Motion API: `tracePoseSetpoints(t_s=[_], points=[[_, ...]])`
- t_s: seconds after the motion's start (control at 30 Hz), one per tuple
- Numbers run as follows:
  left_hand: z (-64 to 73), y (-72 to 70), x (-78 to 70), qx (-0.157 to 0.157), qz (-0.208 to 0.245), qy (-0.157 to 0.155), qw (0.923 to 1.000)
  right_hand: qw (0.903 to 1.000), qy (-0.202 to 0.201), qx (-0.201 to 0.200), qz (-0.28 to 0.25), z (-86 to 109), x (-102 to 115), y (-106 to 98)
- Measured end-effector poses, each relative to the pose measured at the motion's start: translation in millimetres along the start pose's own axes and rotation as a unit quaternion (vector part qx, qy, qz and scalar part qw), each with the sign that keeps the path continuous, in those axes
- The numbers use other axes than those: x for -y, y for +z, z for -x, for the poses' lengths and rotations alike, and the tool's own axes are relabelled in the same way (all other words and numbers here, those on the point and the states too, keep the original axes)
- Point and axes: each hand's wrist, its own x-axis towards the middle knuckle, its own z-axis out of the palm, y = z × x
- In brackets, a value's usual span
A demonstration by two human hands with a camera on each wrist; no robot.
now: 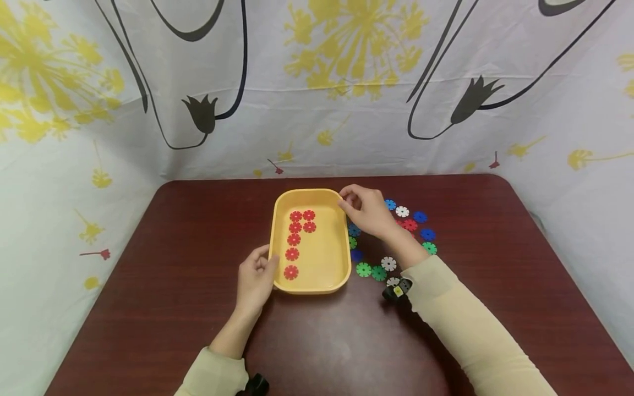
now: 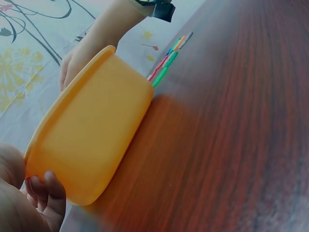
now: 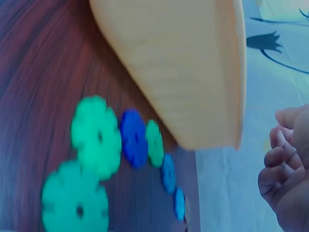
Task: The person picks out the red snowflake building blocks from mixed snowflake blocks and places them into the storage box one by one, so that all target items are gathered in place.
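A yellow plastic tray point(image 1: 327, 253) holds several red notched discs point(image 1: 292, 254), laid in a column with a pair beside its top. My left hand point(image 1: 256, 278) grips the tray's left side near the front corner, thumb at the rim and fingers against the outer wall point(image 2: 91, 145). At the far right corner is my right hand point(image 1: 366, 209), its fingers loosely curled. In the right wrist view a gap shows between this hand point(image 3: 289, 164) and the tray wall point(image 3: 183, 63).
To the right of the tray, notched discs in blue, green, white and red lie on the dark red-brown table point(image 1: 198, 220), among them a green disc point(image 1: 364, 269) and a white disc point(image 1: 388, 264). My right forearm passes over part of them. A patterned cloth point(image 1: 297, 126) hangs behind the table.
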Motion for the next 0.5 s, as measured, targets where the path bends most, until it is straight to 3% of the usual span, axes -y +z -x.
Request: tracePoseSetpoints(t_s=[0.23,0.5], points=[[-1.8,0.7,-0.3,0.001,-0.006,-0.004,1.0000,0.9996,0.024,-0.006,0.018,11.1,-16,-26],[2.3,-0.7,-1.7,0.002,0.001,-0.011,0.9999,0.9962,0.075,0.022,0.037,25.5,-31,-47]])
